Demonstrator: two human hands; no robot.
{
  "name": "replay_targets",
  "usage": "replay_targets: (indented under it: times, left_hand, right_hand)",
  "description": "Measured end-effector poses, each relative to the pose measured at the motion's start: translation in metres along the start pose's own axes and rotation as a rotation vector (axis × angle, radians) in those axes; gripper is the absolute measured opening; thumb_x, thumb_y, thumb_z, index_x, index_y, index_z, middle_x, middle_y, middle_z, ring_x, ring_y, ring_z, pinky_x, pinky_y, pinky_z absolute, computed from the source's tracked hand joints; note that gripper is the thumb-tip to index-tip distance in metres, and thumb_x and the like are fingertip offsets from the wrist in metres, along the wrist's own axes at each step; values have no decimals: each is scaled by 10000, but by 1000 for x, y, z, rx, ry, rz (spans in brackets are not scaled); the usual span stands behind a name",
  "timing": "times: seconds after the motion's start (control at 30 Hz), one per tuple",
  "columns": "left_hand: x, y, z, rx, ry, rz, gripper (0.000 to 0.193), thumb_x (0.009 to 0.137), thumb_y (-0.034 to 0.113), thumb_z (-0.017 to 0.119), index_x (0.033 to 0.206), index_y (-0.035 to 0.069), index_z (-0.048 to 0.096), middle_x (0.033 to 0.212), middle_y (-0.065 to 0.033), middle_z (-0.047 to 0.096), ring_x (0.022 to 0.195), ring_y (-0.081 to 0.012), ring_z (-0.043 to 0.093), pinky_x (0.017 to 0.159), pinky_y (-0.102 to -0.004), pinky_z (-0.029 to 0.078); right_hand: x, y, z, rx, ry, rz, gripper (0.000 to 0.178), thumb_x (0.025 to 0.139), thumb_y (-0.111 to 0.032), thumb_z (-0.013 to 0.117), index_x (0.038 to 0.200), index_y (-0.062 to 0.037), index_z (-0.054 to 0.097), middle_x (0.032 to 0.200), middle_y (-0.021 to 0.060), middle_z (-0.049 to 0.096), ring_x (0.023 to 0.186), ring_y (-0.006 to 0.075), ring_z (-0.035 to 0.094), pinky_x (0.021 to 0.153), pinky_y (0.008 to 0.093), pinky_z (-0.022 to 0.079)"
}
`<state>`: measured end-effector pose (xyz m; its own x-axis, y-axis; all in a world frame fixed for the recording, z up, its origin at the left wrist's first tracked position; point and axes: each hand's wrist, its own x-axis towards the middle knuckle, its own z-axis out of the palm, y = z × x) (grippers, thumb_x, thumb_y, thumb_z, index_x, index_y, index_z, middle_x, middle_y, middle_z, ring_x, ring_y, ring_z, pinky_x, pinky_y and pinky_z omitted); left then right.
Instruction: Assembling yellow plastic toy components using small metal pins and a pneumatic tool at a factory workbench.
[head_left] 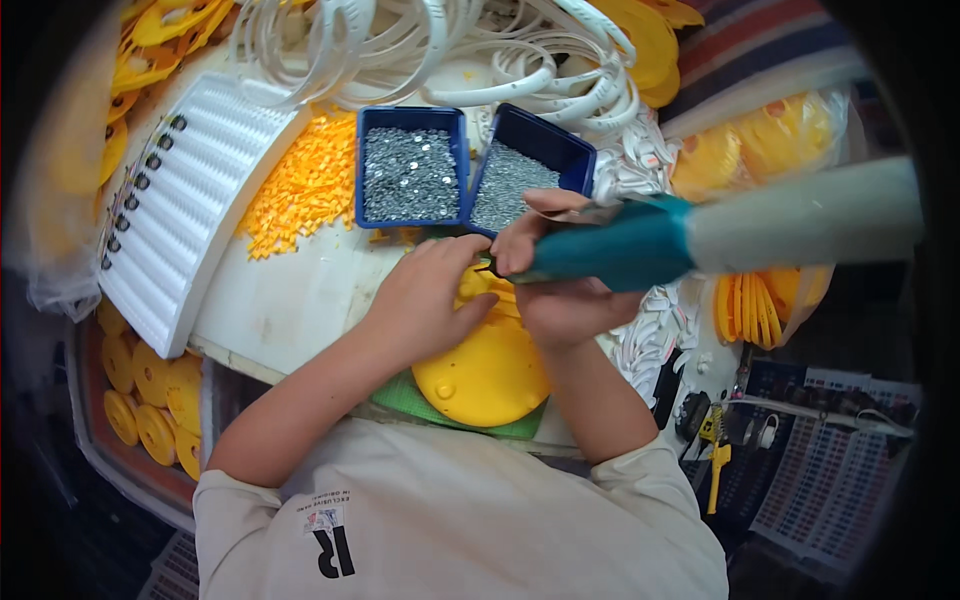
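The white counter (290, 312) carries a green mat (408, 398); the right hand (562, 310) grasps a teal-and-grey tool (620, 242); the yellow part (485, 372) lies upon the mat; the left hand (428, 290) touches it, whether gripping, I cannot tell.

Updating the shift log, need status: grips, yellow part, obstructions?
Left grip on yellow part. Right grip holding teal tool. Part on green mat. Grips and tool hiding its far edge.
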<state>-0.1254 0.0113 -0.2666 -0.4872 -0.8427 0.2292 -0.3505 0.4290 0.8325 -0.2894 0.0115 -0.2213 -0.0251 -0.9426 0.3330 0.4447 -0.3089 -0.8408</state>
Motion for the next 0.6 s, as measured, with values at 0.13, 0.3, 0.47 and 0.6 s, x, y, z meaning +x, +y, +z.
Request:
replay_targets:
  times: [0.13, 0.3, 0.47, 0.6]
  left_hand:
    - [12, 12, -4, 174, -105, 95, 440, 872, 212, 771, 1252, 42, 631, 1176, -144, 668, 1135, -353, 623, 962, -454, 500]
    - [37, 36, 28, 298, -233, 358, 483, 869, 315, 778, 1235, 27, 652, 1136, -135, 662, 1105, -324, 631, 948, -435, 515]
    - [39, 37, 39, 359, -241, 200, 472, 849, 464, 782, 976, 17, 700, 1006, -127, 643, 1013, -305, 635, 863, -421, 542]
    - [38, 35, 40, 346, -235, 211, 463, 831, 450, 797, 980, 23, 693, 988, -119, 635, 997, -301, 640, 862, -418, 545]
  right_hand:
    - [-11, -49, -16, -10, 69, -115, 1055, 872, -855, 372, 1309, 82, 584, 785, 128, 648, 706, 235, 607, 742, 391, 501]
    - [-29, -45, -52, 55, 167, -130, 1086, 854, -889, 374, 1300, 78, 586, 769, 115, 632, 697, 232, 598, 722, 378, 487]
    - [-30, -24, -54, 101, 213, -108, 1068, 844, -876, 437, 1246, 102, 589, 776, 154, 627, 717, 243, 614, 735, 363, 492]
    - [-35, -15, -52, 143, 247, -72, 1015, 853, -855, 415, 1154, 90, 628, 789, 149, 637, 701, 246, 634, 723, 356, 514]
